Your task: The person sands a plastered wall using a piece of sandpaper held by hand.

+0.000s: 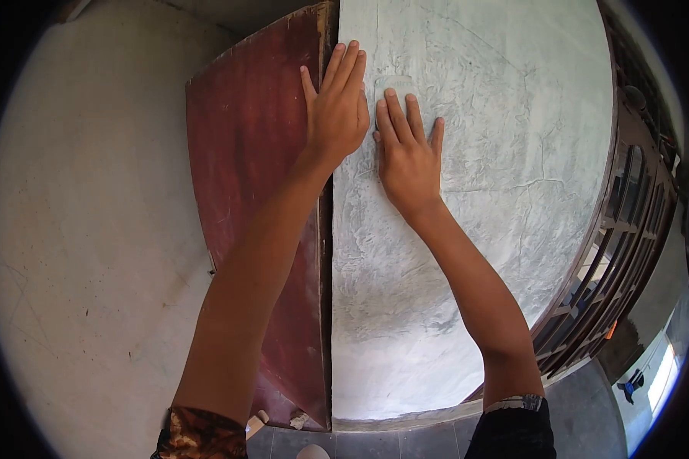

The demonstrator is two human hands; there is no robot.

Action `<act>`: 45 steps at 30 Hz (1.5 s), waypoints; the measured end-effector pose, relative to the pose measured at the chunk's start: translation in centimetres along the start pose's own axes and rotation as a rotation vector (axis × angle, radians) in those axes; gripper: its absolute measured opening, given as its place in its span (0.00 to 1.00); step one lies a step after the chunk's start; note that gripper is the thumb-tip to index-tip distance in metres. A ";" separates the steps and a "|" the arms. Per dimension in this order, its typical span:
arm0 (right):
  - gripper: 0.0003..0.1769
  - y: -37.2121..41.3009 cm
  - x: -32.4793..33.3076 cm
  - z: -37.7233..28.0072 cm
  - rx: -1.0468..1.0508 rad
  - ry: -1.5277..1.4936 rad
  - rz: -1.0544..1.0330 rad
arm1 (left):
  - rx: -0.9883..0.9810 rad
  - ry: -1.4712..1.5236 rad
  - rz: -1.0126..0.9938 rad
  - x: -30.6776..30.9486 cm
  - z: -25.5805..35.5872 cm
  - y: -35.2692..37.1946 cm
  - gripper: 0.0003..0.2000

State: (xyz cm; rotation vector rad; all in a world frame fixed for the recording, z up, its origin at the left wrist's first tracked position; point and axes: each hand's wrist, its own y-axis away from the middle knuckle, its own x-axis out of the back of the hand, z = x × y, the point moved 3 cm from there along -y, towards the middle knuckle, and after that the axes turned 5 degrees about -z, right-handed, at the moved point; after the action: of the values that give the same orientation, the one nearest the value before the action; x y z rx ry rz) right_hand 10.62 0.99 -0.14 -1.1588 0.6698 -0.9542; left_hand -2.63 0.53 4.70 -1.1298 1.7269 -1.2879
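Observation:
My right hand [409, 157] lies against the grey plastered wall [467, 237], fingers extended over a small pale piece of sandpaper [393, 81]. Faint print shows on its top edge; the hand covers the rest and holds it to the wall. To the left, my left hand [339, 107] rests flat with its fingers stretched out, across the edge where the dark red wooden panel [256, 153] meets the plaster. Nothing shows in that hand. The plaster around both hands is rough, with ridges and fine cracks.
A plain pale wall [92, 199] stands on the left. Brown-framed windows [616, 229] run along the right. Below are grey floor tiles [367, 444], with a small wooden piece [257, 422] near the panel's foot. A dark blue object [630, 385] is at lower right.

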 end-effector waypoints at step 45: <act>0.24 0.9 0.5 0.0 0.020 0.012 -0.022 | -0.004 -0.008 0.011 0.0 0.1 0.0 0.27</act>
State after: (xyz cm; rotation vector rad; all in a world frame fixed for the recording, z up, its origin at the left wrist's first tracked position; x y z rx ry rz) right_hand 11.08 0.59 -0.96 -1.1462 0.6569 -0.9852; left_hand -2.57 0.52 4.67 -1.1249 1.7284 -1.2719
